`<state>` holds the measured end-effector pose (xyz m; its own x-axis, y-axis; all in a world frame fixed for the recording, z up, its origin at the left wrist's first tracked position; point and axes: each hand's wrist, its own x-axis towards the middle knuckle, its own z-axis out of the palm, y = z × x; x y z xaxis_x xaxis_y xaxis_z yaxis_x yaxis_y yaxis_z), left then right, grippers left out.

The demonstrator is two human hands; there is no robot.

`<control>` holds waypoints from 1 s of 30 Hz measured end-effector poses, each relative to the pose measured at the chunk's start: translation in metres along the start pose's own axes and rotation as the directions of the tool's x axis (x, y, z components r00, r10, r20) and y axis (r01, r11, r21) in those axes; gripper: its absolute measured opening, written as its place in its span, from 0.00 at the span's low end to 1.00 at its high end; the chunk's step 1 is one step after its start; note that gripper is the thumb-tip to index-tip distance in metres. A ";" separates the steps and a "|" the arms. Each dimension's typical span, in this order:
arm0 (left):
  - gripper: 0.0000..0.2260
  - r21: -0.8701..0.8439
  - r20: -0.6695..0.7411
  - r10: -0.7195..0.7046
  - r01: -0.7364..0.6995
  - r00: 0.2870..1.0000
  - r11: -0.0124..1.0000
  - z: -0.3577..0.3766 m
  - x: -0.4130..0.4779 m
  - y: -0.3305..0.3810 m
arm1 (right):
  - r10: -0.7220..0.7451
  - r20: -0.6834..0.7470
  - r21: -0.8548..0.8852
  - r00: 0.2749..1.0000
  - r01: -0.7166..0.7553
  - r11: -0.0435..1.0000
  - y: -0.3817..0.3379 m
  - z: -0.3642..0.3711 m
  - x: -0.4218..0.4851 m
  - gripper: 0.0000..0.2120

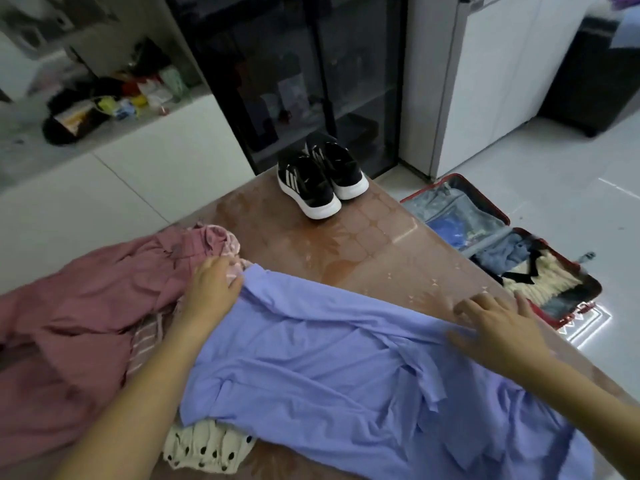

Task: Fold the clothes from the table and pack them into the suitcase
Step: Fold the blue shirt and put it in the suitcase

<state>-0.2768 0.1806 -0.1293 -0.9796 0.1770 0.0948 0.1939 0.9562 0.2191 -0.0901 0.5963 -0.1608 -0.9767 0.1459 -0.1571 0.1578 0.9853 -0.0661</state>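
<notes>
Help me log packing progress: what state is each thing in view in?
lavender shirt: spread out, unfolded
pink garment: crumpled, unfolded
polka-dot garment: partly under shirt
suitcase: open on floor, partly packed
sneakers: upright on table
left hand: at shirt's corner, grip unclear
right hand: flat on shirt

No legible wording, numbers or labels anywhere; sole mark: three white slanted stripes on side of black sneakers (313, 183); brand name unreadable.

soft matt cloth, lightly creased, on the lilac shirt (329, 358); same dull look on the pink garment (86, 306); crinkled cream dotted cloth (204, 445); glossy, smooth, patterned brown table top (346, 244); black fabric shoes (318, 181), smooth white soles; shiny floor tiles (554, 161)
</notes>
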 end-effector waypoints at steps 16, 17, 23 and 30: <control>0.18 -0.350 0.204 -0.779 0.787 0.593 0.508 0.015 -0.182 -0.040 | -0.557 0.298 0.518 0.775 0.359 0.776 -0.271 -0.029 0.195 0.23; 0.18 -0.355 0.207 -0.813 0.816 0.544 0.455 0.019 -0.182 -0.038 | -0.571 0.310 0.530 0.760 0.360 0.767 -0.282 -0.025 0.202 0.27; 0.28 -0.363 0.368 -0.854 0.902 0.368 0.233 0.024 -0.169 -0.043 | -0.643 0.307 0.525 0.702 0.438 0.730 -0.319 -0.001 0.222 0.17; 0.11 -0.406 0.089 -0.823 0.775 0.561 0.484 -0.015 -0.167 0.004 | -0.677 0.243 0.389 0.695 0.570 0.724 -0.278 -0.024 0.209 0.14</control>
<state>-0.1112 0.1516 -0.1297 -0.7135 -0.6675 -0.2132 -0.6442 0.5052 0.5742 -0.3419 0.3554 -0.1515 -0.7501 -0.5876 -0.3034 -0.3860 0.7615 -0.5206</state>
